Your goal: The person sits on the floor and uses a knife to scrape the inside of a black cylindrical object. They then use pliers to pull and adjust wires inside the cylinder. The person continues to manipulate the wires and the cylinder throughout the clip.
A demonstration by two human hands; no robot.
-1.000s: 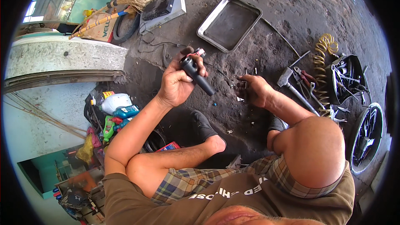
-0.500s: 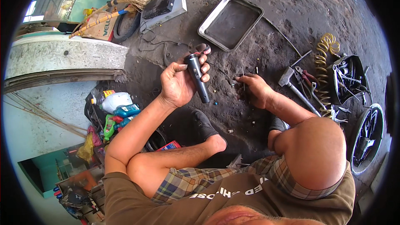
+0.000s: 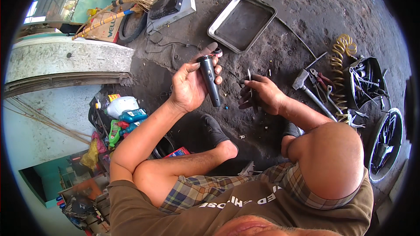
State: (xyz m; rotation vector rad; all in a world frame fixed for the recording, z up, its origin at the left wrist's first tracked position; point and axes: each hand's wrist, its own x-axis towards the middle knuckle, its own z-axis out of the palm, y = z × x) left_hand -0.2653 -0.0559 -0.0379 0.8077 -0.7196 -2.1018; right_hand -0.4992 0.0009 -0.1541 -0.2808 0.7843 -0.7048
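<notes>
Spread over dark, gritty floor [image 3: 297, 0]
Bears a metal tray [image 3: 243, 22] near a T-handled rod [image 3: 297, 39], a hammer [image 3: 301, 80] beside red-handled pliers [image 3: 324, 80], a coiled yellow hose [image 3: 336, 61], a round pale-rimmed basin [image 3: 399, 124].

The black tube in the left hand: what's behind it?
Behind the black tube is the left hand: palm shows left of the tube, fingertips right. A small round thing shows near the tube's upper end. Whatever lies directly behind the tube is covered.

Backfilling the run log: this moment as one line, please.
left hand: holds black tubular item | right hand: holds thin pointed item | floor: metal tray, hammer
</notes>
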